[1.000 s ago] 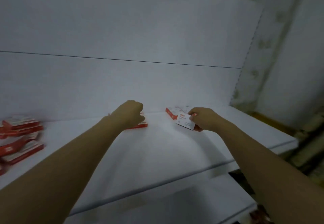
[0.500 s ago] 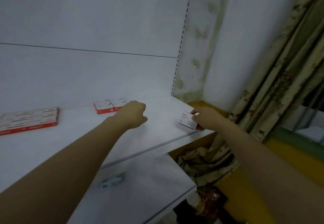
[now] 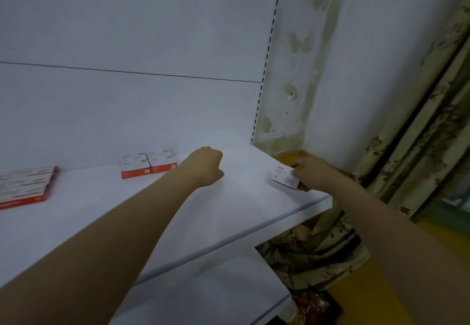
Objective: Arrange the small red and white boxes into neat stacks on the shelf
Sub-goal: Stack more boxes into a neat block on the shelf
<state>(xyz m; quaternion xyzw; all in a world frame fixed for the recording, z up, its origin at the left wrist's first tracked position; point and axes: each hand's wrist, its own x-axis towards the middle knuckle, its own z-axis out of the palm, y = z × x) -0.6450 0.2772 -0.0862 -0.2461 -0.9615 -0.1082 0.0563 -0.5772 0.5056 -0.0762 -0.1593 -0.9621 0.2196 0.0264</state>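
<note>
Head view: poised at the right front corner of the shelf [image 3: 229,210], a small red and white box [image 3: 283,177] could tumble over the edge if let go there. The right hand [image 3: 309,174] pinches one end of it. The left hand [image 3: 203,165], clenched and empty, hovers beside the rear stack [image 3: 148,163].

The white back panel [image 3: 127,32] rises behind the white shelf [image 3: 152,212], divided by one thin horizontal seam; a slotted upright [image 3: 266,57] bounds its right edge; a lower shelf [image 3: 216,289] projects beneath. The pale wall [image 3: 376,45] at right carries greenish stains [image 3: 297,42]; a patterned, blotched curtain [image 3: 432,126] hangs at far right; crumpled fabric [image 3: 312,251] lies on the yellow floor [image 3: 368,301]; lighting is dim.
</note>
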